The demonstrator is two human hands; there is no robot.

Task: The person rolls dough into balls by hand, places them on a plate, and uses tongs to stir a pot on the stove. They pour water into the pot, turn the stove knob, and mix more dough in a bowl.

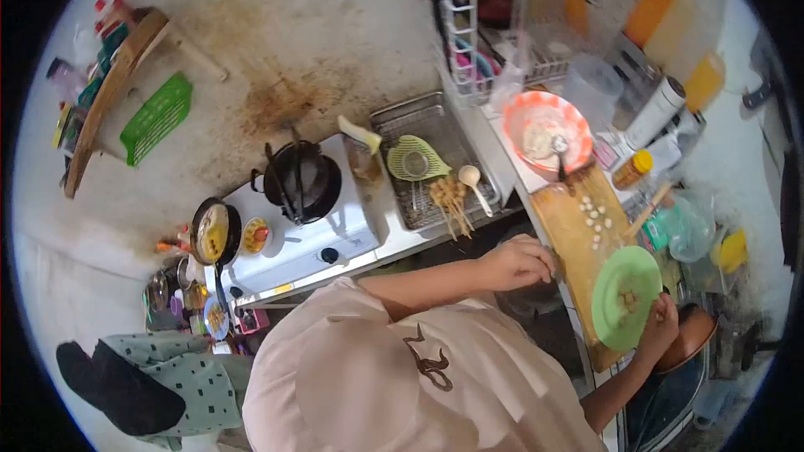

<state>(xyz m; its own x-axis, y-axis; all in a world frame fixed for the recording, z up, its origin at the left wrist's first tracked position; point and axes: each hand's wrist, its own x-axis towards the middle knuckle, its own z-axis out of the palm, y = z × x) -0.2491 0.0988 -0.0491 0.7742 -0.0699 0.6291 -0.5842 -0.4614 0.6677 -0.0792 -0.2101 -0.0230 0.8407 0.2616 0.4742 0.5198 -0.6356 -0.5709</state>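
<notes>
My right hand (660, 325) grips the rim of a light green plate (610, 310), tilted over the wooden board. A few small brownish pieces (628, 300) lie at the plate's middle. Near the board's left edge hovers my left hand (519, 263), its fingers loosely bent and somewhat apart, with nothing visible in them. On the wooden board (557, 209) sit several small white balls (595, 222). An orange-and-white bowl (578, 123) at the board's far end holds a whitish mixture and a spoon (560, 155).
A white stove (331, 238) carries a black wok (314, 184) and a frying pan (231, 230). A sink tray (394, 121) holds a green strainer (414, 155), with skewered food (448, 197) and a ladle (473, 184) beside it. A person in patterned clothing (201, 377) is at lower left.
</notes>
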